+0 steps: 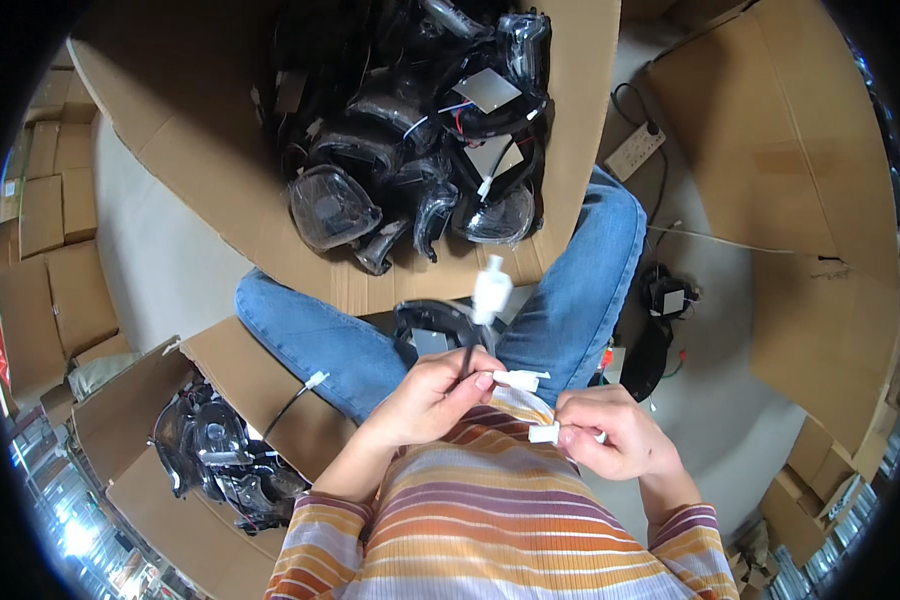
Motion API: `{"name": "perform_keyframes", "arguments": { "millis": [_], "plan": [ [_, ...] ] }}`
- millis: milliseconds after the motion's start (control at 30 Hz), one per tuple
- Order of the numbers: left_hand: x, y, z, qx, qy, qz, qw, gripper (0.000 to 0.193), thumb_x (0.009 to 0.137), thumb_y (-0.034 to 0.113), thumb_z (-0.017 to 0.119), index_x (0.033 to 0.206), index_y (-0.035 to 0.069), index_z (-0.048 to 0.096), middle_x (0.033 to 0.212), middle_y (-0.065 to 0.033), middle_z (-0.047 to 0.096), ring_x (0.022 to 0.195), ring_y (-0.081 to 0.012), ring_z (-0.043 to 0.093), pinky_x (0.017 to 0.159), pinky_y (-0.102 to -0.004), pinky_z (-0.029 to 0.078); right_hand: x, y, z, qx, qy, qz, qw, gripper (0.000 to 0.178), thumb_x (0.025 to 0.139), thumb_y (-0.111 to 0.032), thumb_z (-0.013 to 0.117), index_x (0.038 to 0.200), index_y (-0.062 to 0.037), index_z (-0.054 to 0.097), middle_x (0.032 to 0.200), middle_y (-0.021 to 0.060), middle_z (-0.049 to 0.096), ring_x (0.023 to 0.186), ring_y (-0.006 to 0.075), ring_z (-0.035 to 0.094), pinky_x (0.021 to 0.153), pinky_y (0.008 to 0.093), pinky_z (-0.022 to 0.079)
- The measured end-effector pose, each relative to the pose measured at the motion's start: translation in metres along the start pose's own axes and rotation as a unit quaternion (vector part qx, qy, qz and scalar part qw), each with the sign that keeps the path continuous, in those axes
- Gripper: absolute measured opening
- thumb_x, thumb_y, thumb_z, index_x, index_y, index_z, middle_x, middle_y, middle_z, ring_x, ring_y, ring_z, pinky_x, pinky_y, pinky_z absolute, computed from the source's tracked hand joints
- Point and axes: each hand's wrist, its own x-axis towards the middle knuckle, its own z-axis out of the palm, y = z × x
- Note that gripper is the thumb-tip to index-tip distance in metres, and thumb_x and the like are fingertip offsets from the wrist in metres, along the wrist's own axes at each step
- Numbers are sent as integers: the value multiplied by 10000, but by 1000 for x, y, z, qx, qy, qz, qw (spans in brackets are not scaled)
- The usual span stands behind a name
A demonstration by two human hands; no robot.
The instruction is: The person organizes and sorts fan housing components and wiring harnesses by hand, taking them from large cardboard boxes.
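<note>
In front of my lap, my left hand [444, 396] pinches a white plug connector [520, 380] that points to the right. A dark cable runs up from the same hand to a second white connector [492, 290], blurred, above my lap. My right hand [612, 432] is closed on another white connector [543, 433], just below and right of the first. The two held connectors are apart. Between my legs lies a black lamp-like part [432, 322] with a grey square plate, partly hidden by my hands and the carton edge.
A large carton [340, 288] full of black, film-wrapped lamp-like parts [410, 150] stands ahead. Another carton [270, 400] with similar parts is at lower left. On the right are a power strip [635, 150], a black part [660, 300] with wires on the floor, and a big carton [770, 130].
</note>
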Motion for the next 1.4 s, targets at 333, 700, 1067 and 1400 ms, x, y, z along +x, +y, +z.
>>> {"name": "perform_keyframes", "arguments": {
  "millis": [333, 700, 1067, 1400],
  "plan": [
    [-12, -4, 3, -87, 25, 78, 993, 194, 768, -52, 530, 945, -14, 601, 765, -91, 603, 650, -146, 565, 587, -231, 451, 0, 1, 19, 173, 48, 44, 983, 135, 811, -60, 472, 699, 3, 510, 616, 38, 486, 498, 83, 411, 453, 224, 304],
    [-17, -12, 7, 77, 84, 171, 979, 356, 669, -115, 544, 998, 6, 603, 789, -104, 614, 618, -145, 544, 543, -244, 423, 3, 4, 30, -84, 169, 36, 981, 105, 782, -66, 508, 725, 21, 526, 595, 92, 511, 480, 178, 488, 442, 271, 354],
    [-20, -17, 5, 44, 111, 111, 987, 258, 770, -44, 507, 1012, -12, 588, 711, -84, 564, 622, -130, 536, 556, -221, 414, 2, 14, 33, 42, 135, 31, 989, 103, 792, -56, 495, 713, 5, 519, 608, 63, 475, 465, 129, 418, 440, 247, 321],
    [-16, -16, 11, 117, 141, 163, 970, 252, 753, -44, 528, 994, -19, 594, 700, -82, 564, 593, -139, 524, 541, -230, 410, 12, 7, 38, 10, 160, 91, 983, 125, 761, -14, 456, 641, 12, 479, 552, 50, 436, 461, 110, 395, 435, 246, 300]
  ]
}}
